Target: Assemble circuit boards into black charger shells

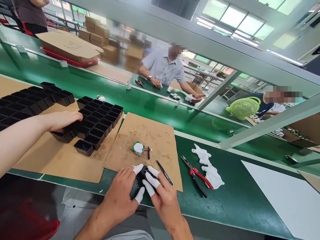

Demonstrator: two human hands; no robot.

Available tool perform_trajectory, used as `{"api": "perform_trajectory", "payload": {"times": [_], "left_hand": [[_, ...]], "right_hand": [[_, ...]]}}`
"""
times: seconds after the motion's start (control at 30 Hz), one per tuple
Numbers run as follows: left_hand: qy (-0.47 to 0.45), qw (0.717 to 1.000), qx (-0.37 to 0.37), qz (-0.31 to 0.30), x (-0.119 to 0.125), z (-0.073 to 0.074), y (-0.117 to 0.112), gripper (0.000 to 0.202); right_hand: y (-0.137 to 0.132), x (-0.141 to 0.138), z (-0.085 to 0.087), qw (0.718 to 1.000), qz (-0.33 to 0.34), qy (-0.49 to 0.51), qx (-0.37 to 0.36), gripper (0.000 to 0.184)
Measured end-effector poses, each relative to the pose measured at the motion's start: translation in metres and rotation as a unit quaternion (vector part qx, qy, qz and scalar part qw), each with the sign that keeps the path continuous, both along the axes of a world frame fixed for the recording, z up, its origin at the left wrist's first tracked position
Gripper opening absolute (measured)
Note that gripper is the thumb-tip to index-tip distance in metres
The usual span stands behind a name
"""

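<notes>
My left hand (122, 191) and my right hand (162, 191) meet at the front edge of the cardboard, fingers closed around a small black plastic housing (143, 172). White finger cots cover several of my fingertips, and the fingers hide much of the housing. Just beyond it lies a green circuit board (138, 148) with a round white piece on top, with a small black strip (149, 153) close by. Black tweezers (164, 172) rest beside my right hand. Further right are red-and-black pliers (194, 176), opened, next to crumpled white finger cots (208, 166).
At left, a co-worker's arm (22, 136) reaches over rows of black open boxes (98, 121). A cardboard sheet (160, 133) covers part of the green bench (200, 206). A white board (280, 196) lies right. Across the line sit other people, near a green fan (243, 107).
</notes>
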State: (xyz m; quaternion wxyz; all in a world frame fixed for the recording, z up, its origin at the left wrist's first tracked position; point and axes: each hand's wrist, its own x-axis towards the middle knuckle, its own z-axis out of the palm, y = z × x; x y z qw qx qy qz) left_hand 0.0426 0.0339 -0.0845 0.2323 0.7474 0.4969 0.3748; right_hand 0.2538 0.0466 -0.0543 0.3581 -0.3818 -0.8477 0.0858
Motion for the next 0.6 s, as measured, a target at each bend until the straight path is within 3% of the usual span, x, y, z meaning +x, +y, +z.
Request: {"api": "perform_trajectory", "payload": {"times": [0.2,0.37,0.47,0.6], "left_hand": [[-0.09,0.994,-0.042,0.046,-0.003,-0.005,-0.003,0.058],[-0.174,0.979,-0.083,0.072,-0.008,-0.01,-0.004,0.054],[-0.178,0.976,-0.098,0.076,-0.007,-0.015,-0.003,0.055],[-0.165,0.978,-0.099,0.083,-0.005,-0.017,-0.002,0.058]], "right_hand": [[-0.003,0.0,0.014,0.998,-0.044,0.015,0.052,0.064],[0.003,-0.005,0.002,0.998,-0.05,-0.011,0.043,0.057],[0.007,-0.008,-0.001,0.998,-0.045,-0.022,0.036,0.055],[0.003,-0.007,0.007,0.997,-0.057,-0.019,0.043,0.056]]}}
